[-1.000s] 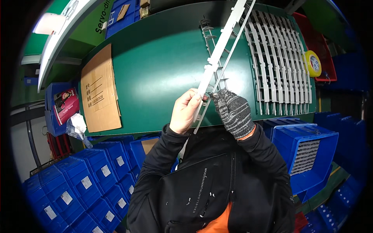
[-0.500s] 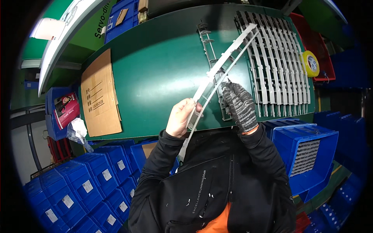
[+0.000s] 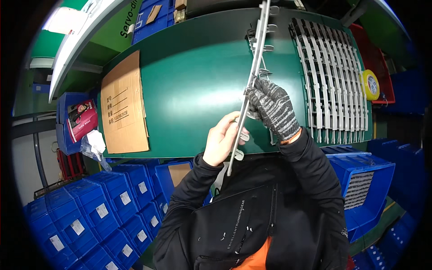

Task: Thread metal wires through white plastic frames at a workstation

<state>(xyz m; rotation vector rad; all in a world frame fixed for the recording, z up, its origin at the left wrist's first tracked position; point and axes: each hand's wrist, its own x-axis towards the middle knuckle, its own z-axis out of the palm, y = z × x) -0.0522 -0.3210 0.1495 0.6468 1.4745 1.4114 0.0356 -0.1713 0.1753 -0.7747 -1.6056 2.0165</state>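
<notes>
Green table (image 3: 189,90) lay under most of our slanted pale strip (image 3: 258,47).
Our left hand (image 3: 225,138) curled round its lower part, our gloved right hand (image 3: 272,108) pinched it higher; we judged this a handling step, next calling for steady grip.

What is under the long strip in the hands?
Part of another strip shows on the green table; the rest is hidden by the upper strip and gloved right hand.

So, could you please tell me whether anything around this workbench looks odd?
Mildly, yes: the right hand wears a grey knit glove while the left hand is bare, and a crumpled white wad lies left of the flattened cardboard, looking like litter.
</notes>
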